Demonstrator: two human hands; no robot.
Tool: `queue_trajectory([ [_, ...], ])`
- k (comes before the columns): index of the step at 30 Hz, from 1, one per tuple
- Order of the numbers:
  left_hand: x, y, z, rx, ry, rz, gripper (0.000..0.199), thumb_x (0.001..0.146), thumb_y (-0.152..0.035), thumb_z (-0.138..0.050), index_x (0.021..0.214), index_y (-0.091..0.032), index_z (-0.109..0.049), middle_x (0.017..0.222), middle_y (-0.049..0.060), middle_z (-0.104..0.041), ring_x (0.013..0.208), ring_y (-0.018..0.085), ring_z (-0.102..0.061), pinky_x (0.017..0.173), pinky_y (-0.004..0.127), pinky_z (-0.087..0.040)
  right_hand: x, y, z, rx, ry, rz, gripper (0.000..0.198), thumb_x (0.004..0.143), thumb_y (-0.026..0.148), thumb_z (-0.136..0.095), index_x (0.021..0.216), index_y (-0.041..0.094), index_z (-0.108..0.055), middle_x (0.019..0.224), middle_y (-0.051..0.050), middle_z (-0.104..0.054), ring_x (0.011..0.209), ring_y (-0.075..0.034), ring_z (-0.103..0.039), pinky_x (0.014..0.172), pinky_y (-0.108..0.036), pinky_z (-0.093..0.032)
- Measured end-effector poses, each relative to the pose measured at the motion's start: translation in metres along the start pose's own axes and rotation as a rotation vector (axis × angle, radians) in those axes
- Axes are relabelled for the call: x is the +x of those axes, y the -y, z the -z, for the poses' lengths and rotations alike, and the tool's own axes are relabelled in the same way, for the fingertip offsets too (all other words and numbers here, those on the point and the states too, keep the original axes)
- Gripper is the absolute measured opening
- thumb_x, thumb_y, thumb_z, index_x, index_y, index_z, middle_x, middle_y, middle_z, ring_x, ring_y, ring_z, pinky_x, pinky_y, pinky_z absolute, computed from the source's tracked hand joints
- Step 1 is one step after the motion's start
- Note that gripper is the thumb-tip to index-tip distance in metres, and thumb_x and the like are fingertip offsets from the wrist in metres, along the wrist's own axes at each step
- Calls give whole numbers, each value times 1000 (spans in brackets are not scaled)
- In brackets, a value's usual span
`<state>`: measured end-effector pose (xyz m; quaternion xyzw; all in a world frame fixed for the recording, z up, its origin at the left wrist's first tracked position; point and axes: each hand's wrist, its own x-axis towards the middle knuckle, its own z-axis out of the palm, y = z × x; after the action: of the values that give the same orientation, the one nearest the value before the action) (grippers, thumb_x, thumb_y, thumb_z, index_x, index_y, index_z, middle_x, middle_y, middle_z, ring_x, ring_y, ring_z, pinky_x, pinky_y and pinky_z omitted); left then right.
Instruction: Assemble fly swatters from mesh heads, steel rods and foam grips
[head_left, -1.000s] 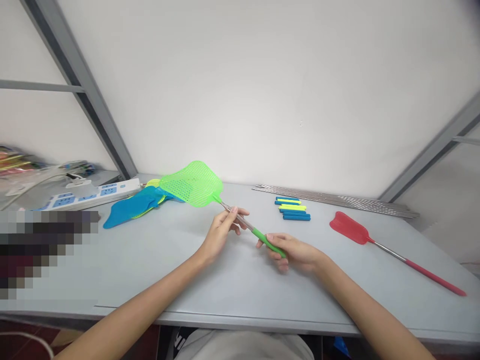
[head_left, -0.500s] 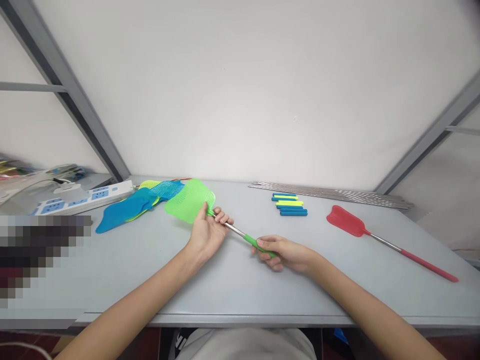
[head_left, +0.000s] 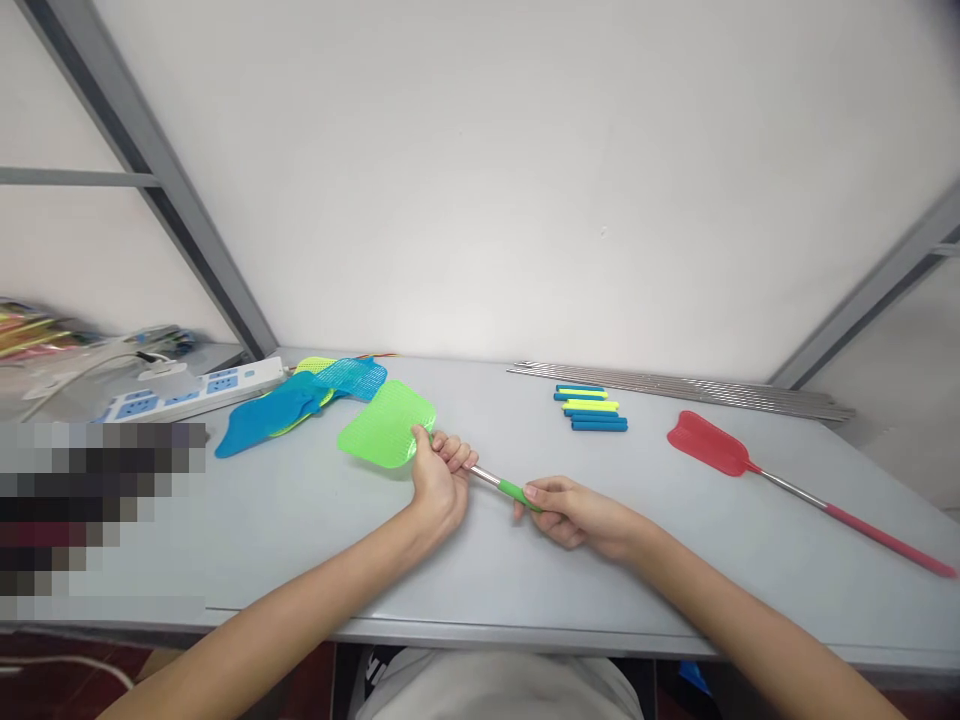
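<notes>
A green fly swatter [head_left: 390, 425] is held above the table between both hands. My left hand [head_left: 442, 480] is closed round the top of its metal rod, just below the mesh head, with the thumb against the head's base. Lower down, my right hand [head_left: 577, 515] grips the green handle sleeve [head_left: 516, 493], whose far end is hidden in the fingers. Bare metal rod shows between the two hands. To the right lies a red fly swatter [head_left: 709, 443] with a metal rod and a red handle.
Blue and yellow swatter heads [head_left: 274, 408] lie piled at the left, beside a white power strip [head_left: 251, 376]. Several blue and yellow handle sleeves [head_left: 598, 424] sit at mid-right. Thin metal rods [head_left: 675, 386] run along the wall. The grey table's front edge [head_left: 510, 632] is near my body.
My left hand has wrapped its fingers more tightly round the rod, and the green head has dipped slightly. The right hand remains on the handle sleeve. The whole view has shifted a little.
</notes>
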<state>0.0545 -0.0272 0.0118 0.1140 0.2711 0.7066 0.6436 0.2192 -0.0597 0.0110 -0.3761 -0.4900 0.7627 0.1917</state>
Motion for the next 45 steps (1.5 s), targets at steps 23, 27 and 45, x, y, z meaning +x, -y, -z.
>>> queue_trajectory([
  [23,-7,29,-9,42,-232,31,41,78,-49,-22,51,-18,-21,36,-9,-14,27,4,-16,31,18,-18,-1,-1,5,41,-40,-133,28,73,40,-42,72,13,-51,48,8,-21,34,0,-12,29,-14,-6],
  [27,-6,31,-10,54,-253,32,42,78,-49,-23,51,-18,-20,36,-9,-13,28,4,-15,31,18,-17,-1,-2,7,59,-37,-152,27,73,39,-42,72,13,-51,49,7,-22,34,0,-13,28,-13,-6],
  [45,-13,41,-11,54,-274,-5,40,78,-48,-25,53,-18,-21,38,-9,-12,28,4,-14,31,17,-15,0,-1,8,72,18,-222,23,74,37,-41,67,15,-44,48,7,-23,32,-1,-14,26,-12,-7],
])
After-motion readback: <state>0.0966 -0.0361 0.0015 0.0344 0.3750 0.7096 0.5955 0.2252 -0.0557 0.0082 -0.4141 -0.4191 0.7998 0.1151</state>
